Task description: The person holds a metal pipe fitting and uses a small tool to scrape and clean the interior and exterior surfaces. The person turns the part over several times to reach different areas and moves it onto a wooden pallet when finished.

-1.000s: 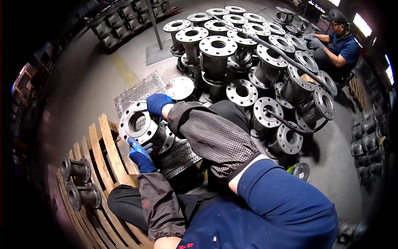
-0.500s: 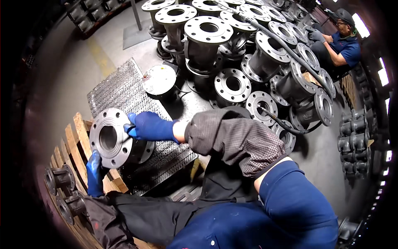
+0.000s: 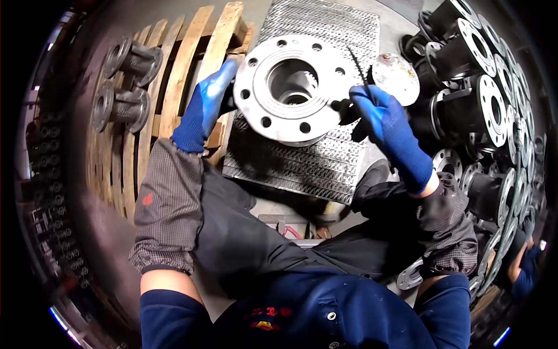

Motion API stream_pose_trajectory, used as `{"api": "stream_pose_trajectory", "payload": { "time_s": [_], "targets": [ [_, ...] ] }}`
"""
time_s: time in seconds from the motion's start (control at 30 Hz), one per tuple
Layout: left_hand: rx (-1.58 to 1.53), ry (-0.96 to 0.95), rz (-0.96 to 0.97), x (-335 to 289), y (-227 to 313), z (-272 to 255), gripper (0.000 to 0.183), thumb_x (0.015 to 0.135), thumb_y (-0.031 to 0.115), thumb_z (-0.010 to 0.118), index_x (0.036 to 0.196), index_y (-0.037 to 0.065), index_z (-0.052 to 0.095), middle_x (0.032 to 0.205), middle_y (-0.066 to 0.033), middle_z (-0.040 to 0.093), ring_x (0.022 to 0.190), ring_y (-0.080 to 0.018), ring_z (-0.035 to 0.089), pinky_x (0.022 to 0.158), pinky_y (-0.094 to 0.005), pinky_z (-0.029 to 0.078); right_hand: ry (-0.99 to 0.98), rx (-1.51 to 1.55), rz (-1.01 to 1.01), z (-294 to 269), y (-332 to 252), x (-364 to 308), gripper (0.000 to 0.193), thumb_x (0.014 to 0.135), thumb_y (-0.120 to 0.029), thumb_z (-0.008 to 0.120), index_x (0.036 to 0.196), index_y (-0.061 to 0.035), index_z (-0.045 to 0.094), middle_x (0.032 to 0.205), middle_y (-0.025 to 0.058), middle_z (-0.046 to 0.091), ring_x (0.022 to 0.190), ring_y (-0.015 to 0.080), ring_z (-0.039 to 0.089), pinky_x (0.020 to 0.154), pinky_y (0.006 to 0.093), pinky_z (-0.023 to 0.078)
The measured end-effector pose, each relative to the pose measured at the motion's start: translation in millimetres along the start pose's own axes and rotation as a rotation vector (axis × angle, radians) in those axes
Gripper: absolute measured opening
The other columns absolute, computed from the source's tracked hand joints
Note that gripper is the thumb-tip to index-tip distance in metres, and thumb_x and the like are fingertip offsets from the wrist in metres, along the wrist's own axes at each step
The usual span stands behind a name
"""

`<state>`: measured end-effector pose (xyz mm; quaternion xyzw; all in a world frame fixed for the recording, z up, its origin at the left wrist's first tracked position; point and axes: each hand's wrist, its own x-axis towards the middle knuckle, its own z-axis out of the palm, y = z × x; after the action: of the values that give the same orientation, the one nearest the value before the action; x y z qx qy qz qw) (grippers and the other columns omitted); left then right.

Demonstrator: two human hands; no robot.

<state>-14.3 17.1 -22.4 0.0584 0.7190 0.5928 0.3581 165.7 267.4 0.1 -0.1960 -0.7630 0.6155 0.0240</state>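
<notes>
A grey metal flanged valve body (image 3: 249,113) stands on a ridged metal plate (image 3: 325,17), its round face with bolt holes and a wide central bore turned up toward me. At its left edge my left hand (image 3: 212,96), in a blue coated glove, grips the flange; some fingers are hidden by the rim. My right hand (image 3: 381,116), gloved alike, is just right of the flange, closed on a thin dark rod (image 3: 356,61) with a rough surface that points up and away. The rod's kind is unclear, and shadow darkens the part under that hand.
A wooden pallet (image 3: 189,52) at the left carries two smaller flanged bodies (image 3: 125,110). Right of the plate sits a round pale disc-topped stand (image 3: 395,78). Many flanged bodies (image 3: 474,110) crowd the right side. Another person (image 3: 526,264) is at the far right edge.
The view has swung right and lower, so the valve body now appears nearer the middle. My right hand has moved off the flange face to its right side, with the thin rod now visible.
</notes>
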Motion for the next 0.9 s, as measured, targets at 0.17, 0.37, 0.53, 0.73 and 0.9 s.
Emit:
{"api": "stream_pose_trajectory", "payload": {
  "time_s": [0.17,0.37,0.53,0.73,0.9],
  "targets": [
    [0.033,0.0,0.135,24,4,11,0.057,0.094,0.05,0.042,0.114,0.0,0.06,0.076,0.0008,0.058,0.059,-0.0063,0.047,0.058,-0.0196,0.042,0.034,0.009,0.064,-10,6,-7,0.026,0.092,-0.019,0.054,0.106,0.0022,0.06,0.076,0.0028,0.058,0.059,0.0079,0.053,0.05,0.0226,0.048],
    [-0.089,-0.232,0.247,62,4,27,0.056,0.094,0.046,0.044,0.121,-0.002,0.053,0.107,-0.0111,0.064,0.091,-0.015,0.063,0.082,-0.0273,0.053,0.073,0.057,0.054,-15,8,-15,0.029,0.094,-0.021,0.047,0.111,0.0,0.059,0.081,0.0119,0.067,0.054,0.0125,0.061,0.05,0.0232,0.048],
    [0.146,-0.135,0.371,58,1,58,0.051,0.094,0.042,0.049,0.114,-0.003,0.059,0.099,-0.0108,0.067,0.087,-0.0147,0.065,0.078,-0.0255,0.053,0.224,-0.03,-0.017,-33,17,-14,0.03,0.094,-0.023,0.049,0.11,-0.0001,0.061,0.082,0.0085,0.066,0.068,0.0119,0.062,0.058,0.0234,0.05],
    [0.349,-0.019,0.499,-3,9,115,0.053,0.088,0.047,0.056,0.103,-0.003,0.062,0.074,-0.0175,0.063,0.068,-0.0234,0.063,0.064,-0.0326,0.05,0.382,-0.307,-0.169,-64,50,0,0.031,0.091,-0.023,0.052,0.108,0.0017,0.061,0.082,0.0099,0.064,0.076,0.0147,0.057,0.073,0.0274,0.046],
    [0.7,-0.126,0.828,-26,11,133,0.046,0.09,0.037,0.057,0.109,-0.005,0.059,0.087,-0.0156,0.065,0.077,-0.0187,0.066,0.067,-0.0292,0.053,0.261,-0.114,0.025,-81,52,-24,0.034,0.094,-0.023,0.049,0.114,0.0031,0.058,0.093,0.0017,0.063,0.084,0.008,0.055,0.076,0.02,0.043]
  ]
}}
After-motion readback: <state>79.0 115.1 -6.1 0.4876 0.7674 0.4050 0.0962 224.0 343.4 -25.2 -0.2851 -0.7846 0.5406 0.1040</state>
